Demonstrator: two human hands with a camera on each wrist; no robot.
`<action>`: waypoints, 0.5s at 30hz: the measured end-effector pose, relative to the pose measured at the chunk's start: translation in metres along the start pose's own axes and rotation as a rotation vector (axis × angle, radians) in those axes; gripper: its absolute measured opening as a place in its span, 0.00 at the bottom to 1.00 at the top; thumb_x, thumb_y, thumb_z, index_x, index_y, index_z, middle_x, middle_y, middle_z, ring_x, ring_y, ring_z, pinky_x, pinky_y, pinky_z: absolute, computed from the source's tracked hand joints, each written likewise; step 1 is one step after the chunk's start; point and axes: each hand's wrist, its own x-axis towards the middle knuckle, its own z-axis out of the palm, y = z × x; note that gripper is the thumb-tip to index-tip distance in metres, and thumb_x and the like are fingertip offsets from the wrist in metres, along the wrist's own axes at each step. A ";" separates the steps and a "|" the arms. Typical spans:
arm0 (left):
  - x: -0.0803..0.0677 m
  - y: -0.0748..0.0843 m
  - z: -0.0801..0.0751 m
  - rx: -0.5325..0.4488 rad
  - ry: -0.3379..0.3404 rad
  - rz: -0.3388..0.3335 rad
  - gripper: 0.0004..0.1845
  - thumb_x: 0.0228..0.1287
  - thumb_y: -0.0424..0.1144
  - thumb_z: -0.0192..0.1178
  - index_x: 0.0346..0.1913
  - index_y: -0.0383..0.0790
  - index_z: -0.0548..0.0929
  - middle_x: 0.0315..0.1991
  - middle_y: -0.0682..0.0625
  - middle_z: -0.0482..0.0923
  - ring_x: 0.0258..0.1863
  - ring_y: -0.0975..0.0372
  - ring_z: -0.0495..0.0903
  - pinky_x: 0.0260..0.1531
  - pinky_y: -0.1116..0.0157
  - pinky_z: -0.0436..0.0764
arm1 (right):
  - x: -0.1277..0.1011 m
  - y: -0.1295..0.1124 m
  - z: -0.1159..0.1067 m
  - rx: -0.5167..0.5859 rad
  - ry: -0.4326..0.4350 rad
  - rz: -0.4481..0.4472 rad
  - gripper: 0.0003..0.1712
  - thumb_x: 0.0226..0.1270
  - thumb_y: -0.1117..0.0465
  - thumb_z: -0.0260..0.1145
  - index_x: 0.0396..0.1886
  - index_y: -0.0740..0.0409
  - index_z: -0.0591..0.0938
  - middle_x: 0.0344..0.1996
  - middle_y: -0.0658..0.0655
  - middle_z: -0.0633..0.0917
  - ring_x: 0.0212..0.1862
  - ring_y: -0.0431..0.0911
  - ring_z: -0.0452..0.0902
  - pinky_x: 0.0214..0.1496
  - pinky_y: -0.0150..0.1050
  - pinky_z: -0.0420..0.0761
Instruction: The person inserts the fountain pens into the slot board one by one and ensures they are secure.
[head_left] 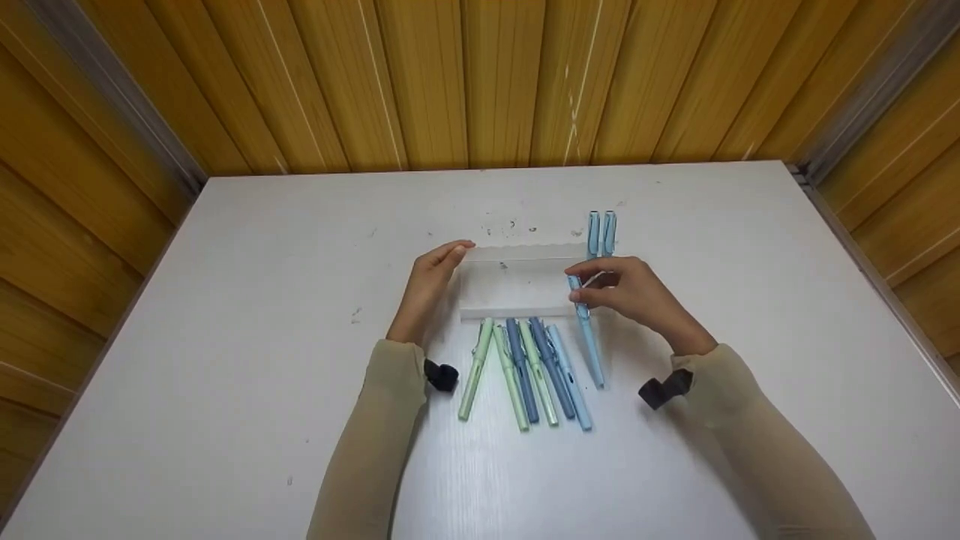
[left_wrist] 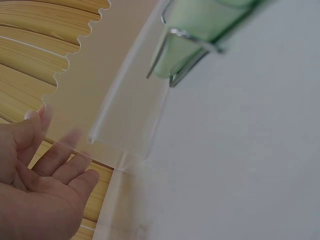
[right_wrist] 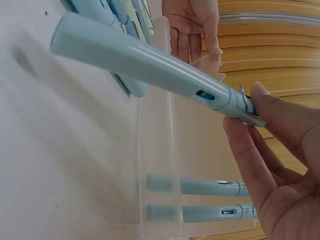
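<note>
A translucent plastic pen stand (head_left: pixel 517 253) with a wavy top edge is set across the table's middle. At its left corner my left hand (head_left: pixel 429 289) pinches the wavy edge between thumb and index finger, other fingers behind the sheet. My right hand (head_left: pixel 637 296) pinches a light blue pen (right_wrist: pixel 145 65) by its cap end, between thumb and fingertips. The pen slants in front of the stand's right part, cap end up. Two more light blue pens (right_wrist: pixel 212 187) sit side by side in the stand's right end, their lower ends behind its front lip (right_wrist: pixel 159 130).
In front of the stand lie three light green pens (head_left: pixel 475 375), two dark blue pens (head_left: pixel 523 375) and a light blue pen (head_left: pixel 571 382), caps toward it. A wood-patterned wall (head_left: pixel 427 90) rises behind the white table (head_left: pixel 300 247). Black wrist cameras (head_left: pixel 442 376) are strapped to both sleeves.
</note>
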 end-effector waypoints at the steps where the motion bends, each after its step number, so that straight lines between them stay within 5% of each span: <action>1: 0.000 0.000 0.000 -0.001 0.001 0.000 0.19 0.71 0.51 0.53 0.56 0.46 0.82 0.63 0.51 0.75 0.68 0.58 0.67 0.68 0.55 0.65 | 0.000 -0.001 -0.001 -0.001 0.004 -0.006 0.24 0.58 0.52 0.73 0.54 0.53 0.83 0.49 0.57 0.84 0.44 0.49 0.81 0.43 0.31 0.83; 15: 0.001 -0.001 0.001 0.010 0.011 0.009 0.19 0.71 0.51 0.53 0.56 0.45 0.82 0.62 0.50 0.76 0.66 0.57 0.69 0.67 0.54 0.67 | 0.001 -0.011 -0.014 -0.021 0.048 -0.041 0.24 0.61 0.54 0.70 0.58 0.49 0.81 0.52 0.57 0.83 0.50 0.51 0.82 0.54 0.44 0.81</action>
